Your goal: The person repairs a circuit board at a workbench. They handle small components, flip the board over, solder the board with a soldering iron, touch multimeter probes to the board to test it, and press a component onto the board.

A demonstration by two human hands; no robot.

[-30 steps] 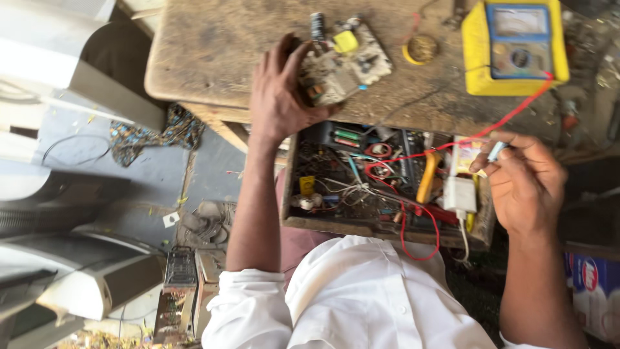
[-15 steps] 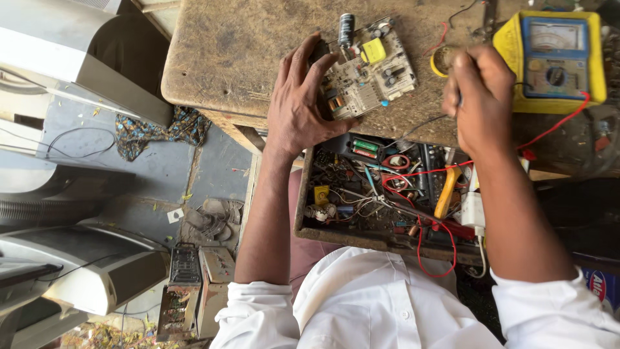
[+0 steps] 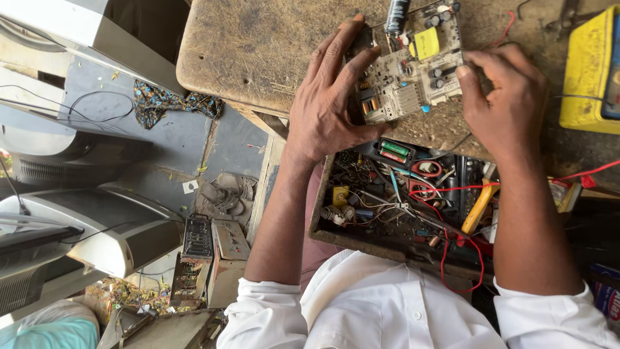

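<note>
Both my hands have closed in on the board [image 3: 410,61] since half a second ago, when my right hand [image 3: 507,106] hung clear of it beside the meter [image 3: 589,77]; now its fingertips press the board's right edge, fingers curled narrow. My left hand [image 3: 329,97] grips the opposite edge, fingers spread wide across the side and thumb underneath. That board sits at the upper middle of the frame, tilted on the table [image 3: 258,52], a pale rectangle crowded with small parts: a yellow block, a dark cylinder at its top edge, round caps and copper-coloured coils. My table is rough, scuffed brown wood with a rounded corner. Below the board, at centre, the drawer [image 3: 323,226] stands open, a shallow wooden tray packed with tangled wire, red leads [image 3: 462,249] looping through it, a yellow-handled tool [image 3: 479,205] lying slantwise, a green and red piece near its upper rim, and small loose components among thin white and blue wires. My meter, a boxy yellow case, is cut off at the upper right edge. White sleeves [image 3: 387,310] fill the bottom of the frame. At left, grey plastic casings [image 3: 97,220] lie on the floor, with patterned cloth [image 3: 165,100] near the table corner.
</note>
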